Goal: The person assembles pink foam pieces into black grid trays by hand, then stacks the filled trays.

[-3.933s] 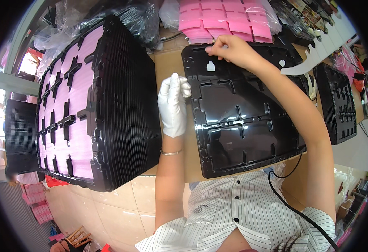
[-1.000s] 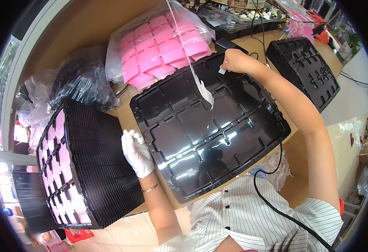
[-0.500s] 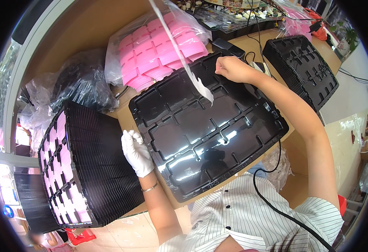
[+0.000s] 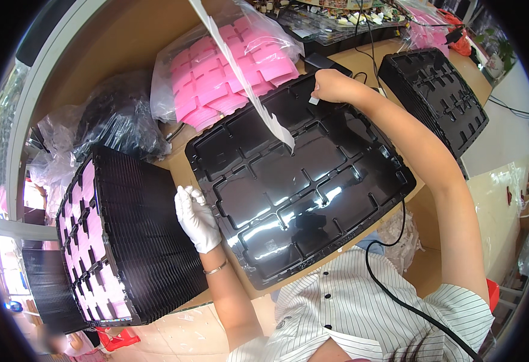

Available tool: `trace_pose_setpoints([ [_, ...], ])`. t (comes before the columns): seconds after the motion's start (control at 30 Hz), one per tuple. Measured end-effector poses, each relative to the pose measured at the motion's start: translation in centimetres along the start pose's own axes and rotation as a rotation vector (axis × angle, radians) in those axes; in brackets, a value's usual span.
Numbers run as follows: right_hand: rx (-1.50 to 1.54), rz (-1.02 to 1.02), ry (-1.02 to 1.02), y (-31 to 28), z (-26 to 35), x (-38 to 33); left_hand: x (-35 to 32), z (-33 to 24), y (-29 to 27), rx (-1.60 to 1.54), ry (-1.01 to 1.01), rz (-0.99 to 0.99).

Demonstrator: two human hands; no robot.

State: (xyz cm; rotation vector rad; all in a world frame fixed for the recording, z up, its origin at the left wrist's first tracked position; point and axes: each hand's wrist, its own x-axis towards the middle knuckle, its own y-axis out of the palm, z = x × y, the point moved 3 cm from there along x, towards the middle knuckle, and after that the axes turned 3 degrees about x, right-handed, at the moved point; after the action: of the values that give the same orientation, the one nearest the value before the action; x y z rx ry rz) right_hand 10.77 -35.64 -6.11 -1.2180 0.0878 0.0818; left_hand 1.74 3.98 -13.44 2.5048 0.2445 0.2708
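Brown bench surface (image 4: 348, 58) under everything, bagged pink slotted sheets (image 4: 231, 66) at the far side, bagged black plastic (image 4: 120, 114) to their left. Tall stack of black trays (image 4: 150, 235) with pink inserts on my left, smaller black tray stack (image 4: 442, 96) off to the right.

Head view, only one I have: black moulded tray (image 4: 288, 190) lies on the bench right in front of me, cavities bare. My right hand (image 4: 335, 86) is over its far part, fingertips pinched on a small white tab (image 4: 314, 101). Can't tell if the tab touches the tray. My gloved left hand (image 4: 197, 218) sits between the tall stack and the tray's left edge, fingers curled; can't tell if it grips anything.

Jagged white strip (image 4: 243, 78) hangs across the view, lower end in front of the tray.

Step in hand, my read: handling the tab at the tray's far part. Next move calls for a light, steady pinch, clear of the strip.

Markings: small raised characters on the tray's near rim, not transcribing. Tab looks blank. No brand to report.
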Motion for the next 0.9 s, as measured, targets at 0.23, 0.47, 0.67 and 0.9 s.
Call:
trace_pose_setpoints([
  [0.23,-0.086,-0.068,-0.032,0.3,0.6,0.5,0.2,0.0,-0.3,-0.024,0.003,0.037],
  [0.47,-0.011,-0.107,-0.456,1.4,2.1,-2.7,0.1,-0.3,0.5,-0.017,-0.018,0.005],
  [0.67,1.229,-0.178,-0.151,-3.1,-5.1,-10.1,-0.1,-0.7,0.3,-0.035,-0.008,-0.006],
  [0.9,1.346,0.167,0.469,9.2,-21.0,-35.9,-0.1,-1.1,0.8,0.100,0.019,0.028],
])
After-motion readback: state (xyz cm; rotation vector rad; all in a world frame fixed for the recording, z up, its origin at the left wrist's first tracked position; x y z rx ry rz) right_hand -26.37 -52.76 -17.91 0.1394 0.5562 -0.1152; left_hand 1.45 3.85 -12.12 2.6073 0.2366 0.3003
